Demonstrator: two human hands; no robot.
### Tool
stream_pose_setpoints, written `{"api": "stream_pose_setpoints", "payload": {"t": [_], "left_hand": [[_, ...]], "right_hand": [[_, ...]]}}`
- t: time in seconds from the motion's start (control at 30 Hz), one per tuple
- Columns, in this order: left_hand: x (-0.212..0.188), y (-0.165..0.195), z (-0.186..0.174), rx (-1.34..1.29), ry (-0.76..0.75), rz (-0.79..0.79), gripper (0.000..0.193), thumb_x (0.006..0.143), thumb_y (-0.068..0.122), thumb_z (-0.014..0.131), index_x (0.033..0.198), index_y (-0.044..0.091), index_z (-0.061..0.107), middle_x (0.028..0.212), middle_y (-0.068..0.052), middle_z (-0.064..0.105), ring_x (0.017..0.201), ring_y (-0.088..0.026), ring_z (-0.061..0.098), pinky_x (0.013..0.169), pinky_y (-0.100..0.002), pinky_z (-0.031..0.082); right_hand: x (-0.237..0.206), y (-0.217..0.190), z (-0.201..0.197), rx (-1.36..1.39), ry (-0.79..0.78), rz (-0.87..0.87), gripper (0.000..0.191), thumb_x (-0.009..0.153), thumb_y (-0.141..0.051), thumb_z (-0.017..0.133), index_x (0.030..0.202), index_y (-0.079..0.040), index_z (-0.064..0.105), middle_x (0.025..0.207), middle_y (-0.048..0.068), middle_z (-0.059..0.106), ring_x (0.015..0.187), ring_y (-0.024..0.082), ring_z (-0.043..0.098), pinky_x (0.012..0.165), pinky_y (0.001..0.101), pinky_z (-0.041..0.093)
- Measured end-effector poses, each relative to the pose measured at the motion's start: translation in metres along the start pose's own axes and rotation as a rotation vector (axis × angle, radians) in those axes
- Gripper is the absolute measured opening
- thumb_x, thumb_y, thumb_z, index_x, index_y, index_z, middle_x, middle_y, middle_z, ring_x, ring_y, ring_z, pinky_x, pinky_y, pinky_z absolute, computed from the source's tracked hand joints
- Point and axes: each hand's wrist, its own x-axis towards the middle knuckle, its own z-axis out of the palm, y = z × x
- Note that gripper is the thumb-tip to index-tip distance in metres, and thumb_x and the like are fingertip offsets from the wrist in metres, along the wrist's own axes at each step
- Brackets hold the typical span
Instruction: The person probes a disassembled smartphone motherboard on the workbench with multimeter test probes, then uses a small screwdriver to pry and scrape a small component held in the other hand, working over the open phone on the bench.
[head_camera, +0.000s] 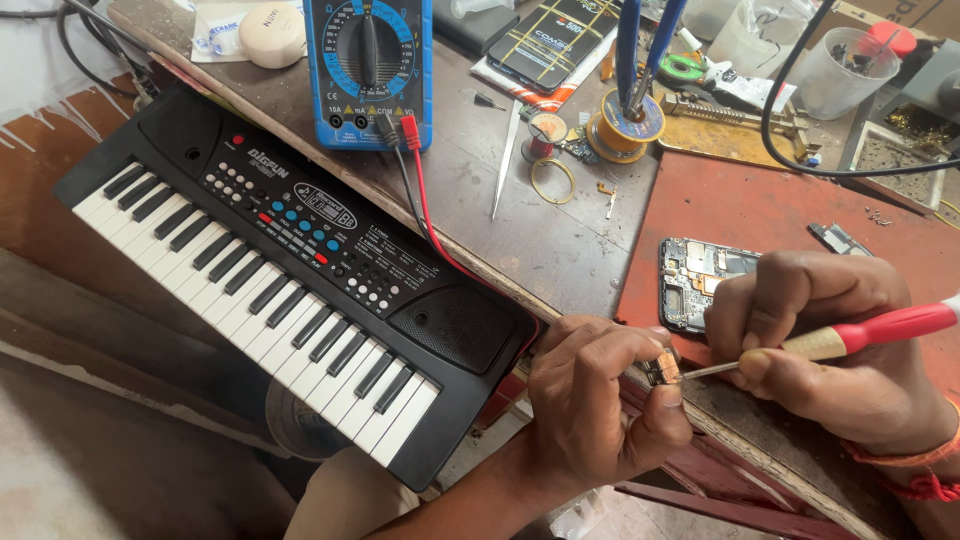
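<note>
My left hand (595, 400) pinches a small metal part (663, 371) between thumb and fingers at the table's front edge. My right hand (835, 345) grips a screwdriver (860, 335) with a red and pale handle, and its thin shaft reaches left so the tip touches the small part. Just behind my hands an opened phone body (688, 280) with its circuit board showing lies on a red mat (780, 210).
A black toy keyboard (270, 260) leans off the table's left edge. A blue multimeter (368, 65) with red and black leads stands behind it. Tweezers (505, 160), a solder spool (622, 130), a phone box (550, 45), plastic cups (840, 70) and cables crowd the back.
</note>
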Motion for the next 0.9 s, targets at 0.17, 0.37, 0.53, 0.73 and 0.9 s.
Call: {"api": "stream_pose_setpoints", "payload": {"t": [0.17,0.37,0.53,0.73,0.9], "left_hand": [[0.0000,-0.0008,0.0005,0.000,0.007,0.009,0.022,0.113,0.025,0.055,0.121,0.006,0.048,0.101,-0.009,0.071,0.083,-0.020,0.071,0.088,-0.033,0.052],[-0.0001,0.0002,0.0006,-0.005,0.008,-0.006,0.022,0.113,0.026,0.056,0.120,0.007,0.048,0.096,-0.009,0.071,0.082,-0.020,0.071,0.087,-0.033,0.052],[0.0002,0.0000,0.0001,0.001,0.011,-0.002,0.022,0.113,0.026,0.056,0.121,0.007,0.048,0.096,-0.009,0.071,0.083,-0.020,0.071,0.087,-0.033,0.052],[0.0005,-0.0002,-0.0007,-0.003,0.014,0.007,0.022,0.113,0.024,0.056,0.121,0.006,0.048,0.098,-0.010,0.071,0.083,-0.020,0.071,0.087,-0.033,0.052],[0.0006,-0.0001,0.0004,-0.005,0.007,0.001,0.022,0.113,0.025,0.055,0.120,0.006,0.048,0.099,-0.009,0.071,0.081,-0.020,0.071,0.087,-0.033,0.052]], "right_hand": [[0.0004,0.0006,0.0002,0.006,0.014,-0.002,0.016,0.083,0.000,0.072,0.079,0.000,0.056,0.071,0.016,0.061,0.064,0.015,0.048,0.054,0.0285,0.042],[0.0010,-0.0004,0.0001,0.001,0.022,0.006,0.016,0.083,0.000,0.071,0.078,0.000,0.056,0.070,0.015,0.061,0.064,0.015,0.048,0.055,0.0292,0.043],[0.0007,-0.0005,0.0013,0.015,0.000,0.004,0.018,0.083,0.000,0.073,0.077,0.000,0.056,0.066,0.014,0.062,0.066,0.016,0.049,0.056,0.0298,0.043],[-0.0003,-0.0001,0.0016,0.012,-0.017,0.014,0.019,0.084,0.000,0.074,0.077,0.000,0.056,0.067,0.014,0.062,0.066,0.015,0.048,0.057,0.0298,0.042],[0.0000,-0.0003,0.0006,-0.013,0.004,0.001,0.017,0.083,0.000,0.073,0.079,0.000,0.057,0.069,0.015,0.062,0.065,0.015,0.049,0.054,0.0293,0.042]]}}
